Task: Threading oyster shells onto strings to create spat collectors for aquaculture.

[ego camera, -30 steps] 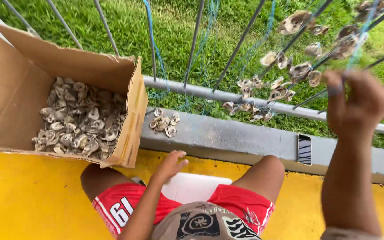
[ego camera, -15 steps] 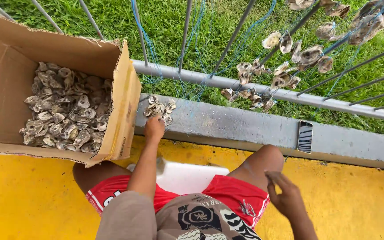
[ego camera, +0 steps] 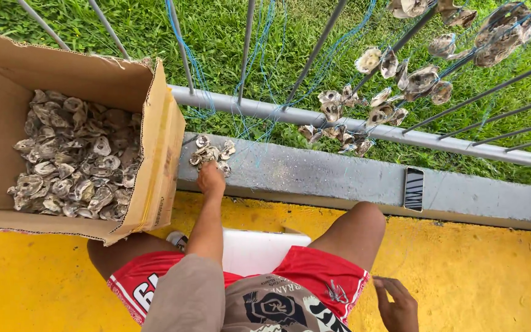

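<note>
Shell pile (ego camera: 211, 151) sits on the grey ledge (ego camera: 339, 178), just past the left hand (ego camera: 210, 179), which reaches out from the lap and touches the near edge of the pile. Fingers curl down over the shells; can't tell if one is actually gripped or just pressed. Right hand (ego camera: 394, 304) hangs low beside the right knee, well back from the ledge, fingers loosely bent, nothing in it.

Risks as I see them:
- Pile is on a narrow ledge right at the rail (ego camera: 265, 110). A careless sweep likely pushes shells off the far side into the grass (ego camera: 228, 37).
- Blue strings (ego camera: 182, 55) hang just above and beyond the left hand; fingers could snag one and drag the strung shells (ego camera: 394, 80) up to the right.
- Shell edges look rough, so a cut on the bare hand is plausible.
- Box (ego camera: 75, 147), left of the left hand, leans with its flap over the ledge; a bump from the forearm could tip it.

Hard to read:
- Left fingertips are hidden under the hand.
- Can't tell whether the pile shells have holes or string through them.
- White thing (ego camera: 265, 249) between the knees is mostly covered by the arm and shorts; kind unclear.
- Right hand is partly cut off at the bottom edge.
</note>
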